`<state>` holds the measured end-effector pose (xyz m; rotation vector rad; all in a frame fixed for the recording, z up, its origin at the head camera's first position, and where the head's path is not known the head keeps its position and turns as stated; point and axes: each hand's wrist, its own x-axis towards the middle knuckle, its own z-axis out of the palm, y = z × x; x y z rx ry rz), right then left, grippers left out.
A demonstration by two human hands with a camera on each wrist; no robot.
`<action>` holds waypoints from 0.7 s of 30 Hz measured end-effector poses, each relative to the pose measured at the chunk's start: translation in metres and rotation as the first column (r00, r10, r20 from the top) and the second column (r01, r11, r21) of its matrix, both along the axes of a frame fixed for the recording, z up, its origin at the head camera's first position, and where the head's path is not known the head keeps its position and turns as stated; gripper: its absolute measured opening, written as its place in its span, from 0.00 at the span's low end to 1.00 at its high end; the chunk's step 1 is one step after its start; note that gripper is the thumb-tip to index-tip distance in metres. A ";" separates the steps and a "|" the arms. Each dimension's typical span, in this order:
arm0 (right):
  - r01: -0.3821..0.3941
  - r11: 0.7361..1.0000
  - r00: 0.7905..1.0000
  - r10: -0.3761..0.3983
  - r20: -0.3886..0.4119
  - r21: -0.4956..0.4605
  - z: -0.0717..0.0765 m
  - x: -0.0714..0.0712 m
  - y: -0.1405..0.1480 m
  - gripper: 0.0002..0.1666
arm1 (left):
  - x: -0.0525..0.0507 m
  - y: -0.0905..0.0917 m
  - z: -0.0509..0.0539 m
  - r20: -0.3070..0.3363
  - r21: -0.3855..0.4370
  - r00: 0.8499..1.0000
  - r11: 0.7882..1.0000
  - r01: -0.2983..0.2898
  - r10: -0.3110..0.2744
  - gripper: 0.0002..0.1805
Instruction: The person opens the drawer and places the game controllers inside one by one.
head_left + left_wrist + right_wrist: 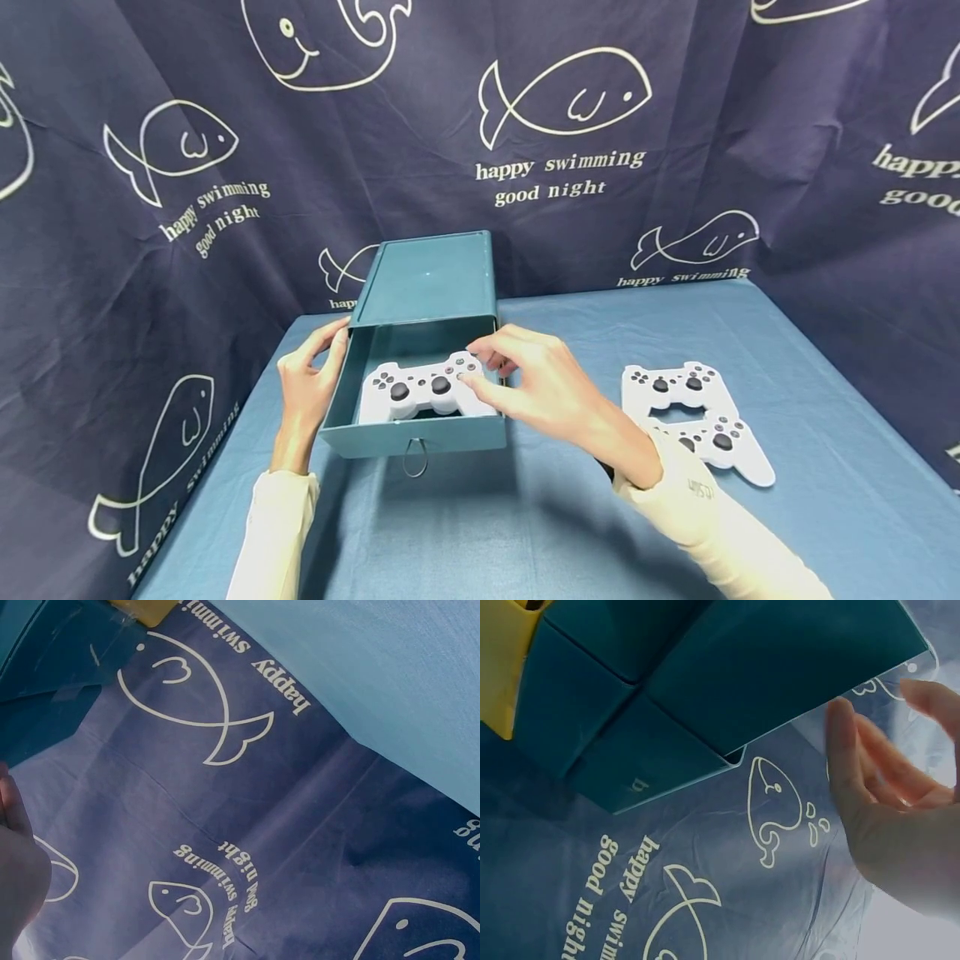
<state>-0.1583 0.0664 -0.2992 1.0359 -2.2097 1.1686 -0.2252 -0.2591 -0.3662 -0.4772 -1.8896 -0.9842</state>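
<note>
A teal box (427, 275) stands at the back of the table with its drawer (420, 435) pulled out towards the front. Inside the drawer lies a white game controller (422, 385) with black sticks. The left hand (306, 387) touches the left side near the box's front edge, fingers fairly straight. At the drawer's right wall is the right hand (543, 379), its thumb over the controller's right end and its other fingers by the wall. The right wrist view shows these fingers (841, 731) spread, one fingertip at the teal edge. A metal ring (415, 458) hangs from the drawer front.
Two more white controllers, one farther back (678, 383) and one nearer (723, 442), lie close together on the blue tablecloth (465, 533) at the right. Dark blue cloth with fish drawings (562, 92) hangs behind and beside the table. Yellow objects (506, 667) show in both wrist views.
</note>
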 end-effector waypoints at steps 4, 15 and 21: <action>-0.140 0.987 0.979 0.127 -0.158 -0.074 -0.007 -0.001 0.000 0.14 | 0.000 0.000 0.001 -0.001 0.003 1.000 1.000 0.003 -0.003 0.13; -0.331 0.929 0.904 0.262 -0.338 -0.164 -0.024 0.014 -0.013 0.08 | -0.002 -0.001 -0.002 -0.003 0.000 1.000 1.000 -0.006 0.006 0.13; -0.275 0.945 0.903 0.190 -0.386 -0.178 -0.027 0.025 -0.020 0.10 | -0.003 -0.001 -0.002 -0.002 0.005 1.000 1.000 -0.011 0.011 0.13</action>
